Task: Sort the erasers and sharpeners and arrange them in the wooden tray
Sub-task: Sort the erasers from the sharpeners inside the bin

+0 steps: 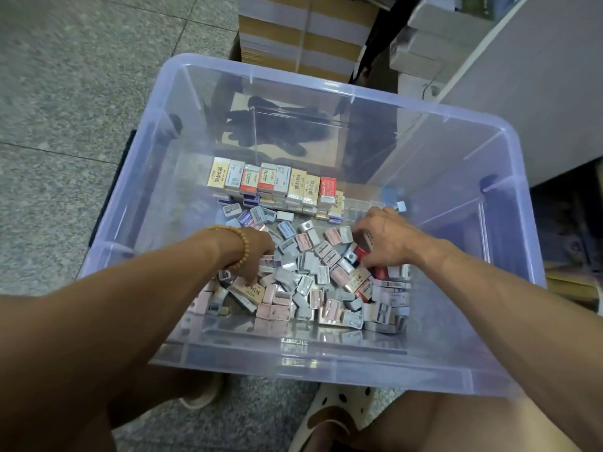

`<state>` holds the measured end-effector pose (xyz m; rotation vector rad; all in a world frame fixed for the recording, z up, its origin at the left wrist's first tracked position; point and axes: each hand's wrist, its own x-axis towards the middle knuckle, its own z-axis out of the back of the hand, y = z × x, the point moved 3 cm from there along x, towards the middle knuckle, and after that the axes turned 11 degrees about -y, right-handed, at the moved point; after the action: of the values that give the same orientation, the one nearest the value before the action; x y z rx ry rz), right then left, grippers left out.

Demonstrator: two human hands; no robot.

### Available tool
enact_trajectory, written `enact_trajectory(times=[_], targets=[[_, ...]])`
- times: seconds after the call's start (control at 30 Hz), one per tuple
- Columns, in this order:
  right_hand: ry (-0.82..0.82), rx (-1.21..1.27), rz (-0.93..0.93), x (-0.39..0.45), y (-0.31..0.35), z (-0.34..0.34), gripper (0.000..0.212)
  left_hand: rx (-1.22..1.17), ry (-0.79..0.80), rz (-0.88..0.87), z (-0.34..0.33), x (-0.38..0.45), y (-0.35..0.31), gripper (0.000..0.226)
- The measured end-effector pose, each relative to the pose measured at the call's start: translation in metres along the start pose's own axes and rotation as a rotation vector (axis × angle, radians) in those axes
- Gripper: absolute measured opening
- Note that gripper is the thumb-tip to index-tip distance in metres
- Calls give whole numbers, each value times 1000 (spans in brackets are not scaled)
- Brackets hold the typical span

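Both my hands are down in the clear plastic bin (326,89), working through the loose heap (306,282) of erasers and sharpeners on its bottom. My left hand (253,252), the one with the bead bracelet (243,246), is buried fingers-first in the pile, so I cannot tell whether it has hold of anything. My right hand (383,238) has its fingers curled down round a red-and-white eraser (365,247) at the right edge of the heap; it looks like a grip, though the fingertips are hidden.

At the far side of the bin a row of boxed erasers (277,181) stands packed upright, side by side, with more layers under it. That is the part I judge done. In front of that row lie a few scattered sharpeners (257,213), and nearer to me the big mixed pile, pink and grey sharpeners jumbled with erasers, is mostly unsorted. I see no wooden tray here, so the arranging seems to be happening in the bin. Most of the work is left.
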<state>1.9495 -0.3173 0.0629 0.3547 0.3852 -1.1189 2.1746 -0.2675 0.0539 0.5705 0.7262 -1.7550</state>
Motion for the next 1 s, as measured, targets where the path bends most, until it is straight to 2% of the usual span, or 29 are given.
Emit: enact_trajectory(times=[0.1,0.3,0.43,0.5,0.63,0.77,0.8,0.87,1.0], targets=[[8,-23,3,-2,2,-5,27,-63,-35,0,2,2,0,40],[34,41,40,-3,11,-16,38,-56,-75,-46,7,2,-5,37],[91,145,-7,0,8,-15,43,-86,-87,-42,10,2,-5,22],[153,170,-1,0,10,-18,44,-69,-70,-35,8,1,-3,25],[235,174,10,-8,19,-23,46,-38,-1,1,1,0,1,45],[340,176,52,-15,29,-35,27,-105,10,18,2,0,-4,46],[349,177,45,-16,30,-36,26,-113,11,15,2,1,-4,44],[354,211,17,-16,29,-34,33,-123,-4,2,1,2,-4,21],[327,202,24,-14,34,-35,30,-197,-73,-32,8,2,-3,19]])
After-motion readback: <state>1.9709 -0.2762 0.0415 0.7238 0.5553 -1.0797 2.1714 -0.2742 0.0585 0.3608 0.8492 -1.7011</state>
